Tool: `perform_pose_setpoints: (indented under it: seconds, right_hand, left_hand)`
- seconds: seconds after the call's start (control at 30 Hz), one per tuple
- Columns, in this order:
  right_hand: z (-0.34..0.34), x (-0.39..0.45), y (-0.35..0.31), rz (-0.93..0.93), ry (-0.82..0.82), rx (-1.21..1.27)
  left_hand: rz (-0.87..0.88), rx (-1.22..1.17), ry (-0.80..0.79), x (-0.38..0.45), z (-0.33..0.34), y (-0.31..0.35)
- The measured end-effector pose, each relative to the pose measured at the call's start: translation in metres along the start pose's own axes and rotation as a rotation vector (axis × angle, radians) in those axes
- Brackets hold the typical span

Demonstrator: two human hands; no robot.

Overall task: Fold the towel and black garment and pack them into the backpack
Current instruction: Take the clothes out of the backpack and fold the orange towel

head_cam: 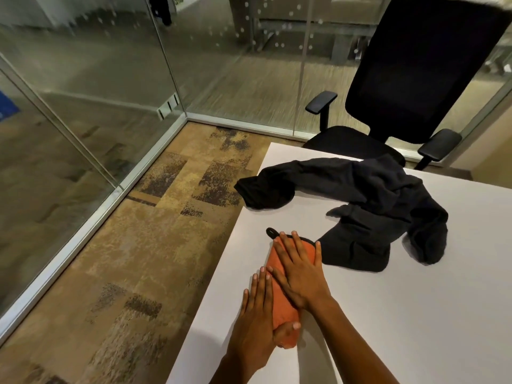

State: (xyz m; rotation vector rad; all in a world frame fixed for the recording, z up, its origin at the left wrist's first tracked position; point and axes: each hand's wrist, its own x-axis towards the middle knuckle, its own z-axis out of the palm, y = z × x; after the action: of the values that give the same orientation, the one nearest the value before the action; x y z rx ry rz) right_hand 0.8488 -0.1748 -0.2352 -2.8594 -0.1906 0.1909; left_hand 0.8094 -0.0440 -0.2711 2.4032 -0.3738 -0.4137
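An orange towel [285,311] with a black edge and loop lies folded into a narrow strip near the left edge of the white table [401,314]. My right hand [299,273] presses flat on its upper part, fingers spread. My left hand [257,322] lies along its left side, with the thumb over the near end. A crumpled black garment [374,206] is spread out farther back on the table, one sleeve hanging past the left edge. No backpack is in view.
A black office chair [410,87] stands behind the far side of the table. Glass walls [110,79] enclose the room. Patterned brown carpet [155,231] covers the floor to the left of the table.
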Motion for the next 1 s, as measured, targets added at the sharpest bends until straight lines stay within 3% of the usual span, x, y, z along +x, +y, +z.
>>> perform_pose_setpoints:
  seconds: [0.1, 0.17, 0.3, 0.4, 0.57, 0.63, 0.67, 0.7, 0.73, 0.77, 0.8, 0.87, 0.93, 1.0]
  right_hand:
    - [-0.005, -0.002, -0.002, -0.009, 0.028, 0.041]
    - [-0.005, -0.011, -0.001, 0.053, 0.147, 0.036]
    - [-0.001, -0.040, 0.001, 0.221, 0.174, 0.124]
    - [0.007, -0.061, 0.005, 0.270, 0.198, 0.078]
    - [0.020, -0.078, 0.015, 0.292, 0.179, -0.049]
    - [0.027, -0.079, 0.021, 0.267, 0.170, -0.091]
    - [0.025, -0.080, 0.021, 0.277, 0.131, -0.082]
    - [0.025, -0.080, 0.021, 0.283, 0.112, -0.074]
    - [0.027, -0.079, 0.023, 0.283, 0.116, -0.068]
    - [0.031, -0.079, 0.023, 0.274, 0.141, -0.081]
    - [0.027, -0.079, 0.021, 0.289, 0.116, -0.068]
    - [0.029, -0.080, 0.021, 0.288, 0.121, -0.078]
    - [0.029, -0.080, 0.022, 0.289, 0.111, -0.077]
    - [0.034, -0.081, 0.025, 0.287, 0.095, -0.093]
  left_hand:
    - [-0.030, 0.070, 0.040, -0.009, -0.004, 0.013]
    - [-0.018, 0.216, 0.006, -0.024, -0.008, 0.017]
    - [-0.122, -0.002, 0.093, -0.025, -0.019, 0.035]
    - [0.032, 0.084, 0.203, -0.028, -0.020, 0.046]
    - [0.041, 0.025, 0.207, -0.051, -0.017, 0.048]
    - [0.082, 0.270, 0.146, -0.033, -0.019, 0.047]
    - [0.097, 0.351, 0.235, -0.013, -0.011, 0.043]
    - [0.032, 0.246, 0.465, 0.013, -0.006, 0.042]
    - [-0.038, 0.199, 0.865, 0.035, -0.005, 0.038]
    - [-0.091, 0.271, 1.016, 0.044, -0.008, 0.037]
    - [-0.048, 0.404, 0.796, 0.037, -0.007, 0.036]
    - [0.023, 0.558, 0.198, 0.010, -0.017, 0.040]
    - [0.134, 0.615, -0.035, 0.000, -0.026, 0.029]
    - [0.176, 0.607, -0.060, 0.011, -0.021, 0.017]
